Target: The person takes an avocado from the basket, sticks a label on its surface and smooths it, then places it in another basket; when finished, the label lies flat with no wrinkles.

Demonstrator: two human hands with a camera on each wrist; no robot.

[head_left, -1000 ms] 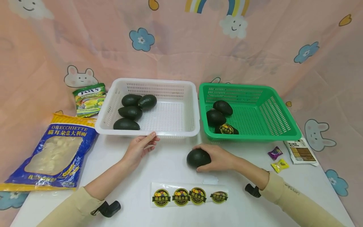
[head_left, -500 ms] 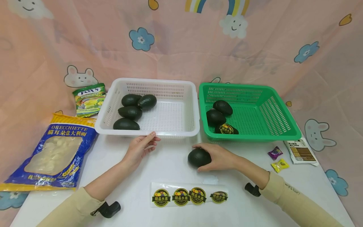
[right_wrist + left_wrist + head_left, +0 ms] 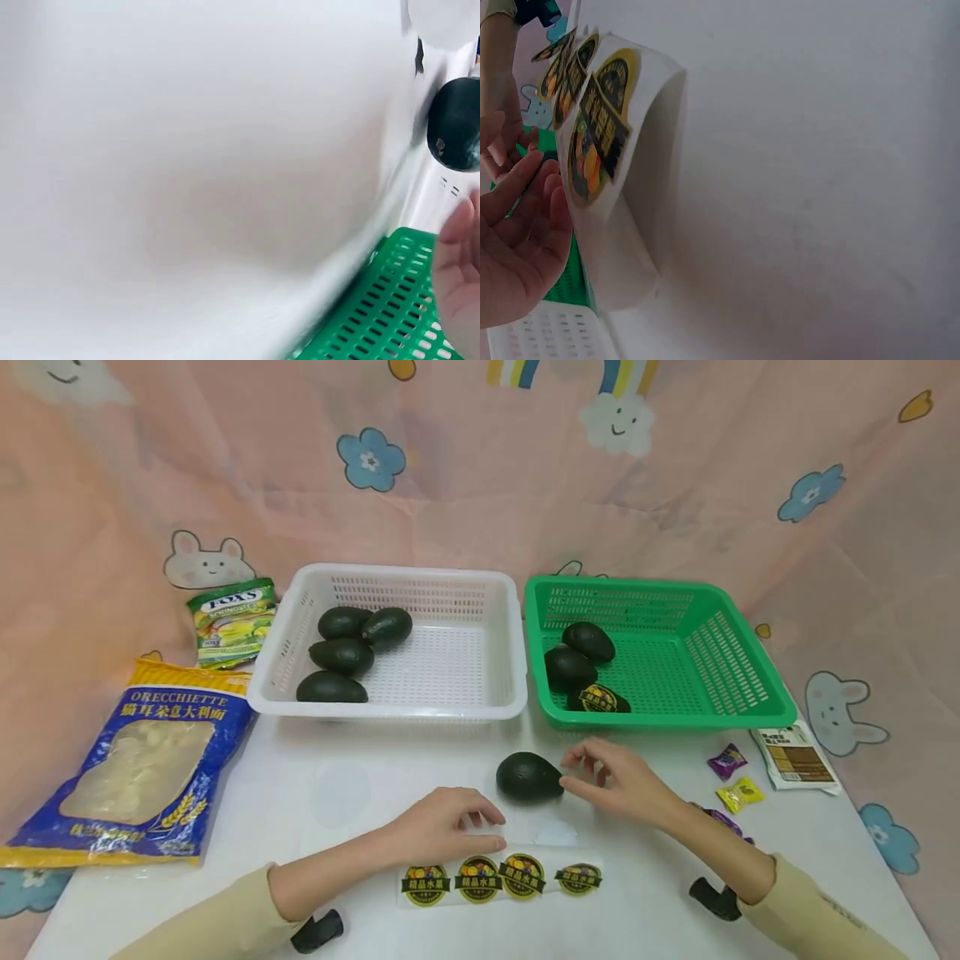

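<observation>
the left hand (image 3: 450, 827) hangs over the far edge of a sheet (image 3: 550, 895) of four round fruit stickers (image 3: 522, 877), its fingers loosely bent and its thumb apart from them, with nothing held between; i cannot tell whether it touches the sheet. in the left wrist view, one end of the sheet curves up off the bench (image 3: 622, 931).

the right hand (image 3: 618, 781) is spread loosely too, gripping nothing, with the fingers and thumb just beside the narrow end of a dark avocado (image 3: 527, 777). whether the thumb touches it i cannot tell. that avocado lies on its side on the bench, between the sheet and the baskets, its broad end toward the left.

behind it, side by side, stand a white basket (image 3: 408, 710) and a green basket (image 3: 675, 720). four avocados (image 3: 332, 687) lie in the left part of the white one. three more (image 3: 588, 642) lie along the left side of the green one, and the nearest of these wears a sticker (image 3: 600, 697).

at the left are a blue and yellow pasta bag (image 3: 138, 768) and a green candy bag (image 3: 234, 625). at the right are a purple candy (image 3: 727, 762), a yellow candy (image 3: 740, 794) and a white and brown packet (image 3: 797, 758); another purple wrapper (image 3: 726, 820) shows partly behind the right forearm.
</observation>
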